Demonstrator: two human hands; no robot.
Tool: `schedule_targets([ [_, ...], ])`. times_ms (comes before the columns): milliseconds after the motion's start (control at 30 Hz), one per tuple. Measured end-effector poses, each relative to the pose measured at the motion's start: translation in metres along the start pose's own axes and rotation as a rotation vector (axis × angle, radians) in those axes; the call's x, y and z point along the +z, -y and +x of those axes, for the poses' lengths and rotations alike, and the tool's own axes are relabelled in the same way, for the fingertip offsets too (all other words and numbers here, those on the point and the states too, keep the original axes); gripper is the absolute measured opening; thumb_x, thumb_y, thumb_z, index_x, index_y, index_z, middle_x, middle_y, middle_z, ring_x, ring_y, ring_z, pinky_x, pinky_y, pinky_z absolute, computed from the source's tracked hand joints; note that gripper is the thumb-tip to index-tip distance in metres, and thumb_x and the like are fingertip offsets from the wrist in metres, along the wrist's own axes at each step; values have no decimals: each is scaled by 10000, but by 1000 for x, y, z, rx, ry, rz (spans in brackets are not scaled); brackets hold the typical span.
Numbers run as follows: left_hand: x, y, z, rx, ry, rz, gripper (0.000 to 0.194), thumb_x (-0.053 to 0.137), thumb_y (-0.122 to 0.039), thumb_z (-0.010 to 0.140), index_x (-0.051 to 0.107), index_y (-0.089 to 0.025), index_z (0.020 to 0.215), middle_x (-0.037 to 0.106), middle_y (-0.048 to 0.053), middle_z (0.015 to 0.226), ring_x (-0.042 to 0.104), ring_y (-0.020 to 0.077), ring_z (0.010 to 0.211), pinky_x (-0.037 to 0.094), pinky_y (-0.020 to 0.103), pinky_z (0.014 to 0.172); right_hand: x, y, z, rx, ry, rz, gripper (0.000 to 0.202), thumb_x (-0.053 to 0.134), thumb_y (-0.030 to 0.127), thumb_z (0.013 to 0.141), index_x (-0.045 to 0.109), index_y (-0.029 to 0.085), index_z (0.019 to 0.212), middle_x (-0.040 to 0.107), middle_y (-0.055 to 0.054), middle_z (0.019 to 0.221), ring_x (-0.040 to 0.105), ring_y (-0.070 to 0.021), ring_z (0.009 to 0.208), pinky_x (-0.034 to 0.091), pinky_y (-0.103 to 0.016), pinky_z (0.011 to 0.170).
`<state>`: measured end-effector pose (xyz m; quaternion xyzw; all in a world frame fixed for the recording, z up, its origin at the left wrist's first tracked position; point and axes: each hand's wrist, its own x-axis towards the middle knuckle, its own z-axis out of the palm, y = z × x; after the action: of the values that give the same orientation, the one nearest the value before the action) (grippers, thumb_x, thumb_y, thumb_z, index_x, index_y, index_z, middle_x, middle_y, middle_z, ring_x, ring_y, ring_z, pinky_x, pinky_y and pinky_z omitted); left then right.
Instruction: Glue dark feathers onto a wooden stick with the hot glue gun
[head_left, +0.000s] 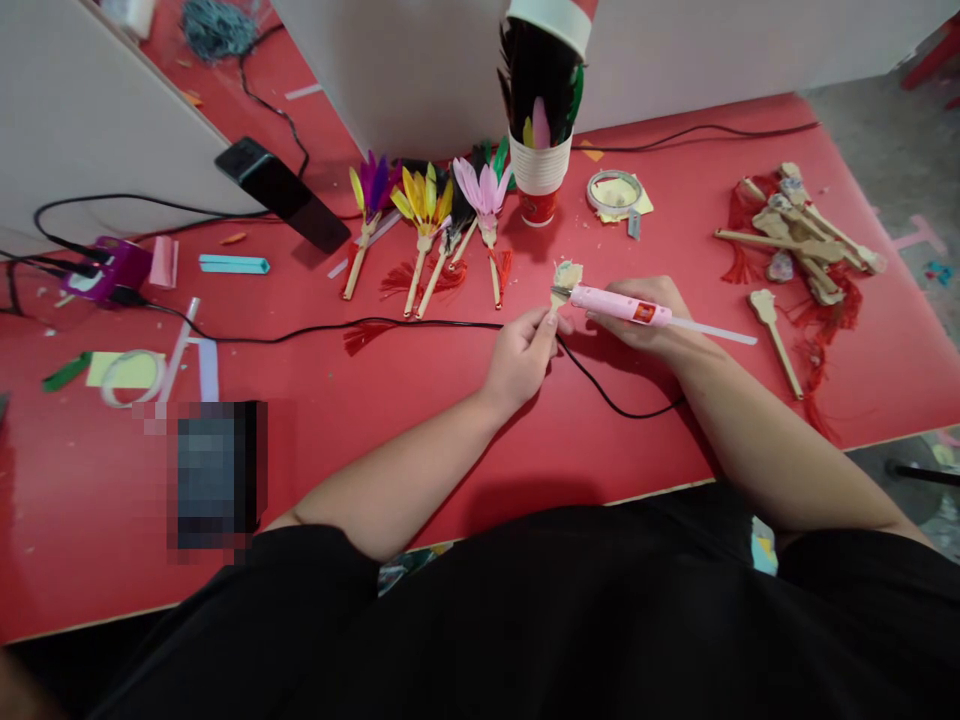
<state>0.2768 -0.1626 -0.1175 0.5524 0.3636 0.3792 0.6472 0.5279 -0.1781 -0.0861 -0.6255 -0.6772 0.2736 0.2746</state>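
My left hand (519,358) pinches a small pale wooden fan handle (569,276) by its stem, with the broad flat head pointing away from me. Something whitish, with greenish specks, lies on that head. In my right hand (666,343) is a pink hot glue gun (611,302), its metal nozzle at the head of the handle; whether it touches, I cannot tell. A translucent glue stick (716,331) juts from the gun's back end. Beyond my left hand lie finished-looking feather fans, among them a yellow one (424,205), a pink one (484,190) and a purple one (373,185).
Paper cups (541,170) with dark feathers stand at the back. A tape roll (615,193) lies beside them. Wooden handles with red tassels (806,235) are piled right. A black cable (315,333) crosses the red table (420,440). A purple power socket (112,268) and phone-like device (285,195) sit left.
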Motion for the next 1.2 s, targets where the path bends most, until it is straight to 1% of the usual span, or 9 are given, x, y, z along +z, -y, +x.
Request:
schedule_targets([
  [67,0,0,-1,13,-10,35,562,690,-775,1163,703,-247,970,407,-81,597,406,148,562,337,306,582,-1,2,1,24,20,-37,332,757,518,1030,714,272,811,751,-41,756,648,-219,696,517,-370,715],
  [200,-2,1,0,45,-39,95,516,681,-706,1194,697,-242,968,487,-56,656,473,148,597,371,310,602,3,5,2,141,-24,-61,180,722,315,968,684,259,800,696,-19,722,601,-191,656,424,-341,648],
  [300,-3,2,1,50,-43,116,502,666,-679,1211,687,-244,963,494,-54,669,491,150,611,381,312,612,7,8,2,170,-62,-46,168,700,257,966,664,252,802,647,-10,705,574,-176,651,392,-333,642],
  [400,-3,4,2,68,-65,128,488,662,-655,1225,691,-244,963,503,-48,673,518,159,630,386,315,623,8,8,1,142,-54,-31,195,694,258,985,640,254,797,619,-6,704,555,-172,655,391,-326,644],
  [500,-2,6,3,99,-79,136,463,669,-624,1232,696,-242,971,543,-33,702,539,160,647,387,315,629,9,6,0,119,-59,-31,187,696,250,977,634,255,800,621,-4,710,541,-166,649,378,-319,632],
  [667,-1,6,3,110,-71,153,436,675,-593,1227,701,-237,977,566,-21,722,561,163,671,394,313,633,9,3,-2,163,-84,-21,109,705,260,952,694,248,844,666,-9,725,572,-172,650,366,-327,624],
  [833,0,5,3,132,-98,175,481,676,-636,1231,706,-241,958,572,-16,709,557,165,656,406,314,626,9,2,-1,130,-90,-40,103,691,293,910,671,245,821,667,-15,726,565,-170,662,394,-331,653],
  [967,0,7,2,128,-97,193,505,664,-666,1234,710,-245,958,561,-20,687,526,163,631,385,318,609,7,4,0,147,-94,-39,62,671,269,895,697,249,843,674,-9,740,564,-170,651,402,-341,660],
  [1200,-1,11,3,137,-90,171,517,665,-695,1226,719,-240,986,552,-34,694,534,157,623,393,323,620,9,2,1,136,-96,-30,67,661,284,866,721,256,873,708,-15,765,596,-192,673,399,-356,662],
])
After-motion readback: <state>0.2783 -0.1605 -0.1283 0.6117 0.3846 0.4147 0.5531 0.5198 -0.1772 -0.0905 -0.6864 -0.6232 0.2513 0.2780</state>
